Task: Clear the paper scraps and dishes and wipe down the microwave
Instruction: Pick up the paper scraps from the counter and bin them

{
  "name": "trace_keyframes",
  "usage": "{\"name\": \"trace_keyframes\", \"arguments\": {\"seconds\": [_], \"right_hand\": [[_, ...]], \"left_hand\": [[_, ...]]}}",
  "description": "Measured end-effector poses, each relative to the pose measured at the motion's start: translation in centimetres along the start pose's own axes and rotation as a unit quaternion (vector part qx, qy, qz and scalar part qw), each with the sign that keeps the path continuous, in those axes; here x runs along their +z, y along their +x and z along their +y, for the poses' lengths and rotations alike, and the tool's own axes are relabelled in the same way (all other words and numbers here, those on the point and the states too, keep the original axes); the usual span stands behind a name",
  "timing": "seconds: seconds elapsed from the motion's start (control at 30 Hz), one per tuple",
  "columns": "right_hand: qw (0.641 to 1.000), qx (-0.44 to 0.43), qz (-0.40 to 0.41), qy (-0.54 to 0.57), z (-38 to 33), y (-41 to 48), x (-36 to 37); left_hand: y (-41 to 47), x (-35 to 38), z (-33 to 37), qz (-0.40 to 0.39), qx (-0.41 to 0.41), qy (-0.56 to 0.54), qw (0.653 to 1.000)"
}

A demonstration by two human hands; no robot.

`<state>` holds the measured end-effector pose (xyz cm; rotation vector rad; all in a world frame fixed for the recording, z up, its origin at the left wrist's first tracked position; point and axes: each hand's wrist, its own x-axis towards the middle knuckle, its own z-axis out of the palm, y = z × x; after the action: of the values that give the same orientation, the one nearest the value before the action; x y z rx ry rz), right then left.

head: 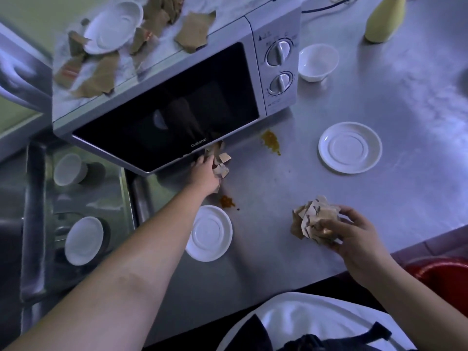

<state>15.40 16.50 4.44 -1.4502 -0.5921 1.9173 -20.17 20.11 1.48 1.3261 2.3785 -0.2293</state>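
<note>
At nine o'clock the sink [34,224] holds two bowls [83,240], out of harm's way. At eleven o'clock, on top of the microwave [164,117], a plate [114,27] sits among torn brown scraps [195,31]. Some seem tucked under its rim, and one hangs over the front edge. My worry there is that if the paper is tugged first, the plate may slide with it, perhaps off the top.

Toward the centre, the left hand [206,173] reaches to the foot of the microwave door, fingers curled round a small cluster of paper bits [222,159]. Its forearm crosses just above the near saucer [209,233] at six o'clock, so a low pull-back could clip it. An orange spill [226,201] lies just beside that wrist. Bits dragged rather than lifted would smear it across the counter [379,110].

At four o'clock the right hand [354,234] grips a paper wad [314,221], bulky and loose. I judge that adding more would shed pieces. The far saucer [350,147] at three o'clock and a small bowl [317,62] at one o'clock, beside the dials, sit untouched. A red tub [445,277] shows at five o'clock below the counter edge, and a toss from here might miss it.
</note>
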Motion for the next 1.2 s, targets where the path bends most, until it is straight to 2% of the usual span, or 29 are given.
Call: {"name": "trace_keyframes", "arguments": {"seconds": [0.23,0.4,0.5,0.57,0.63,0.7,0.77,0.83,0.9,1.07,1.2], "right_hand": [[0.999,-0.001,-0.037,0.002,-0.8,-0.1,2.0],[0.998,-0.004,-0.065,-0.016,-1.6,0.2,3.1],[0.994,0.003,-0.107,-0.035,-1.9,0.2,3.8],[0.986,0.008,-0.163,-0.039,-2.1,-0.1,4.6],[0.980,0.020,-0.194,-0.027,-2.4,-0.3,5.5],[0.974,0.033,-0.224,-0.015,-2.6,-0.5,6.5],[0.964,0.042,-0.262,-0.011,-2.7,-0.6,7.6],[0.956,0.048,-0.287,-0.013,-2.6,-0.7,8.7],[0.952,0.050,-0.301,-0.022,-2.4,-0.7,9.5],[0.952,0.039,-0.298,-0.058,-1.8,-0.8,10.1],[0.956,0.020,-0.282,-0.079,-1.4,-0.6,10.2]], "left_hand": [[-1.4,-0.4,-1.4,0.066,0.032,0.060,0.996],[-3.9,-0.9,-3.2,0.110,0.012,0.069,0.991],[-6.4,-1.6,-3.4,0.159,-0.006,-0.016,0.987],[-8.8,-2.3,-3.0,0.153,-0.017,-0.175,0.972],[-11.8,-3.2,-1.7,0.115,-0.036,-0.358,0.926],[-14.7,-3.5,0.0,0.071,-0.056,-0.500,0.861],[-16.8,-3.0,1.6,0.038,-0.065,-0.610,0.789],[-18.1,-2.4,3.0,0.027,-0.060,-0.677,0.733],[-19.0,-1.9,4.2,0.021,-0.048,-0.709,0.704],[-20.0,-1.5,6.0,0.016,-0.062,-0.748,0.661],[-19.5,-1.5,6.3,-0.029,-0.087,-0.785,0.613]]}}
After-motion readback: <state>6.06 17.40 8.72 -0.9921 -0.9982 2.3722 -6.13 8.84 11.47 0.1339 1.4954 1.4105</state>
